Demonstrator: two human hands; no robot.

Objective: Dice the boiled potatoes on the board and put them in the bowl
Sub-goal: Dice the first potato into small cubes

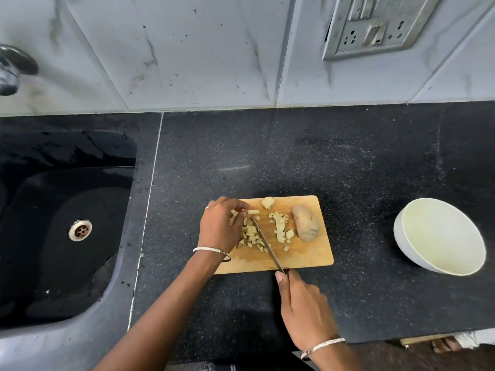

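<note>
A wooden cutting board (pixel 308 254) lies on the dark counter. Two heaps of diced potato sit on it, one (pixel 251 236) by my left hand and one (pixel 281 227) in the middle. A bigger peeled chunk (pixel 267 202) lies at the board's far edge, and a whole unpeeled potato (pixel 306 223) rests at its right side. My left hand (pixel 221 226) has its curled fingertips on potato strips at the left heap. My right hand (pixel 302 303) grips the handle of a knife (pixel 266 243), whose blade slants across the left heap. The white bowl (pixel 439 236) stands to the right with nothing in it.
A black sink (pixel 61 223) with a metal drain fills the left side, with a tap (pixel 13 68) above it. A tiled wall with a socket plate (pixel 375 28) rises behind the counter. The counter's front edge runs just below my right wrist.
</note>
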